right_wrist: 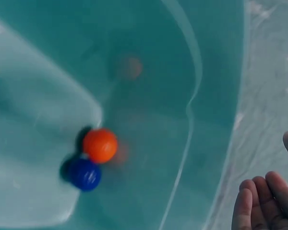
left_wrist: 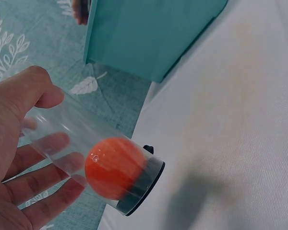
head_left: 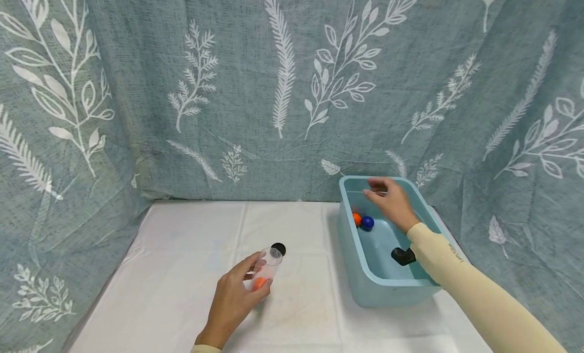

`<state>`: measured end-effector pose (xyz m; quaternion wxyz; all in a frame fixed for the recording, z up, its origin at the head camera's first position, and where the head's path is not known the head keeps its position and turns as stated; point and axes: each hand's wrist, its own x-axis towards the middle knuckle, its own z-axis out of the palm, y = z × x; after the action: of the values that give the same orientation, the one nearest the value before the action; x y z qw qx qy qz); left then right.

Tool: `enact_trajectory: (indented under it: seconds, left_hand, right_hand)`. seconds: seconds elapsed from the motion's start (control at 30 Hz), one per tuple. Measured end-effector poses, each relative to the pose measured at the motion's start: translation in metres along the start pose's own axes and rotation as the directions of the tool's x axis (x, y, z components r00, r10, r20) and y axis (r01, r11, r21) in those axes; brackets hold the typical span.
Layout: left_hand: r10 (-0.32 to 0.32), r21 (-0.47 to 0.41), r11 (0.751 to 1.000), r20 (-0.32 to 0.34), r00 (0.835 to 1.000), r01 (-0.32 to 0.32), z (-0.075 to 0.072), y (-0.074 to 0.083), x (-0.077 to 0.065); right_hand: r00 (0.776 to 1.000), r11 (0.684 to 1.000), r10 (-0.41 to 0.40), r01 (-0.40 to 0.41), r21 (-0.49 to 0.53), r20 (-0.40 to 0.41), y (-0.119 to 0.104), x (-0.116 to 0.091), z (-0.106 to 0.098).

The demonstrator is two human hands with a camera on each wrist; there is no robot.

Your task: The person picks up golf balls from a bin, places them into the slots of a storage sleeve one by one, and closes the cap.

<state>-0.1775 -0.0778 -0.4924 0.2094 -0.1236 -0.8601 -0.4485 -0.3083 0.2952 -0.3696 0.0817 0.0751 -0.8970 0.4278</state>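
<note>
A clear tube (head_left: 269,267) is held tilted in the left hand (head_left: 233,293), over the white table (head_left: 182,256); it is gripped between the thumb on one side and the curved fingers on the other, with those fingers set a little apart; an orange ball (head_left: 259,283) is contained near the lower end of the tube; whether the table is touched by the tube cannot be told. A black disc (head_left: 280,247) is seen just beside the tube's upper rim, partly covered by it.

The right hand (head_left: 393,203) is held over the far part of a blue bin (head_left: 392,296), with nothing gripped; its fingers are loosely bent and kept close together, and the thumb is set apart from them. Inside the bin, a second orange ball (right_wrist: 100,145) and a blue ball (right_wrist: 85,174) are placed side by side; a dark thing (head_left: 402,256) is partly hidden by the right sleeve (head_left: 483,292).
</note>
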Motion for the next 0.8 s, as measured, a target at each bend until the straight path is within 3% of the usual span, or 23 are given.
enact_trajectory:
  seconds: [0.17, 0.43, 0.8]
  left_hand:
    - [-0.007, 0.005, 1.000, -0.003, 1.000, 0.007, -0.001, -0.001, 0.000]
    - [-0.027, 0.008, 1.000, 0.001, 1.000, 0.027, -0.003, 0.000, -0.001]
    - [-0.018, -0.005, 1.000, -0.008, 1.000, 0.018, -0.003, 0.000, 0.000]
  right_hand:
    - [1.000, 0.994, 0.015, -0.015, -0.108, 0.004, 0.019, 0.007, -0.004]
    - [0.995, 0.966, 0.051, -0.028, -0.258, 0.084, 0.040, 0.009, 0.002]
    - [0.974, 0.946, 0.126, -0.061, -0.318, 0.188, 0.076, 0.023, 0.009]
